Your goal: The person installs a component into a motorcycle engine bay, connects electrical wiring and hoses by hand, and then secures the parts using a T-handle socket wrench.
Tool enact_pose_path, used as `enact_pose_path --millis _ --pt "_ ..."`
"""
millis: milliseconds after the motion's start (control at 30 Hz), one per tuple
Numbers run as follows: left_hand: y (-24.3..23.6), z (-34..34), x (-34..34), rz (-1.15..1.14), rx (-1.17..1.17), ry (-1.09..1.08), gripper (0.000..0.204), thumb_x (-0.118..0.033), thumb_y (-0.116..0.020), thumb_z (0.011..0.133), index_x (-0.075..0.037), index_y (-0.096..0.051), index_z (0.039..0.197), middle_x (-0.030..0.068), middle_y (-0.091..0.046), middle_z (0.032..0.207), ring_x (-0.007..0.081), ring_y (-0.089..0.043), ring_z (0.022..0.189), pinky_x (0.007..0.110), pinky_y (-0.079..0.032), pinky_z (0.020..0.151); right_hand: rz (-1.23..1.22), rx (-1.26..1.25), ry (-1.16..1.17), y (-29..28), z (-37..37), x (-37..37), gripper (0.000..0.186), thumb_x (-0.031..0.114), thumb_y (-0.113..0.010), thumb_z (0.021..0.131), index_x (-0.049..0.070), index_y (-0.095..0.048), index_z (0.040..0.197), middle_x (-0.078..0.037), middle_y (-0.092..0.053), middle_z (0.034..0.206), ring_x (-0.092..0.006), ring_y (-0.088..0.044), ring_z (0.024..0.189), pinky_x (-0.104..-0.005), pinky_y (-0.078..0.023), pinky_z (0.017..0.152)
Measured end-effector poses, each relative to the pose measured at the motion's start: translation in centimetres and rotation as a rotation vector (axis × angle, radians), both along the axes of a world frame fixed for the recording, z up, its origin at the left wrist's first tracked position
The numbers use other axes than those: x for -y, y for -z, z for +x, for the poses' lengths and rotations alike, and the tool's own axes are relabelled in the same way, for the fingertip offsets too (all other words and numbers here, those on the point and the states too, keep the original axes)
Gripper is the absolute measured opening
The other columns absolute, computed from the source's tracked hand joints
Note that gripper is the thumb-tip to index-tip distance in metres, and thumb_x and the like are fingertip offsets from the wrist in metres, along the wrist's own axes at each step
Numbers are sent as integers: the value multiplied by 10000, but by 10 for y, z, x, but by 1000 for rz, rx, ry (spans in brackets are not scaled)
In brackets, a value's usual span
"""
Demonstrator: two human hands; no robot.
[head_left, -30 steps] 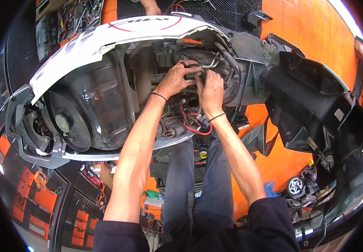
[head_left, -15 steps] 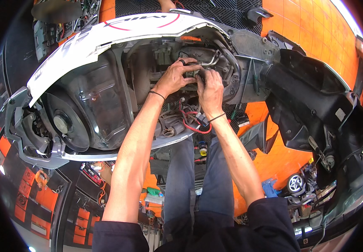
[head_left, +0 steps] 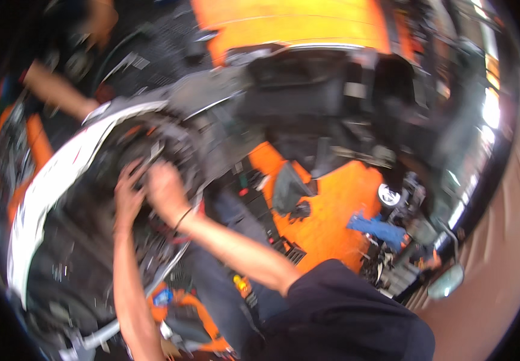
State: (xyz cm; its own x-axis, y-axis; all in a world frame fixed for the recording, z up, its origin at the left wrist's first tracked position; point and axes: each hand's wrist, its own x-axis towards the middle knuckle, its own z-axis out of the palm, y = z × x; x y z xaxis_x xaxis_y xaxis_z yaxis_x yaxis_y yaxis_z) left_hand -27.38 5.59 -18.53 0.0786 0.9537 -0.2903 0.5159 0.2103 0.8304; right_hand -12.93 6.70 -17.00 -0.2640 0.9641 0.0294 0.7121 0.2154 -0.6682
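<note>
Two hands [head_left: 167,190], grip unclear; vehicle body [head_left: 61,168] long axis: lower left to upper right.

Dark shirt [head_left: 356,310], trousers [head_left: 215,286] and wristband [head_left: 183,218] are worn

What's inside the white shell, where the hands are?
Inside the white shell, dark machine parts show, badly blurred, with the left hand and right hand over them. Whatever lies beneath the hands is covered.
</note>
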Motion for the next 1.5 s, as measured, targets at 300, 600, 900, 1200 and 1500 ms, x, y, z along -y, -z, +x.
enact_pose_path --millis 300,600,900,1200,1500 --pt "18 19 -3 -62 76 -31 420 14 -688 803 -36 -683 1219 127 -600 1370 329 -549 1284 412 -424 1078 -114 27 253 14 1 6 220 87 -593 871 -63 -587 1032 -236 -587 1022 -402 -561 994 -462 -456 890" --pt "27 4 -1 -77 100 4 495 66 -687 795 -38 -665 1279 114 -596 1392 304 -557 1287 400 -425 1078 -127 53 154 3 -7 0 196 106 -515 859 -40 -599 958 -193 -582 977 -344 -574 985 -413 -474 883" --pt "16 13 -3 -80 104 -37 438 30 -686 815 -35 -684 1248 102 -614 1372 296 -579 1266 389 -442 1066 -95 297 40 3 -4 -1 250 93 -550 831 -80 -630 992 -198 -623 1004 -312 -592 996 -381 -481 897" --pt "15 17 -3 -58 104 -55 437 4 -718 783 -38 -698 1217 114 -624 1355 289 -578 1264 382 -436 1074 -142 466 -45 -1 -5 -8 289 158 -556 838 -9 -624 1064 -127 -600 945 -265 -562 940 -377 -436 842" --pt "17 9 0 -17 69 -72 442 -109 -791 752 -100 -721 1188 99 -633 1338 305 -576 1249 399 -451 1073 -99 412 -294 -9 14 -22 185 134 -592 825 17 -589 969 -162 -650 895 -307 -619 880 -420 -472 759"
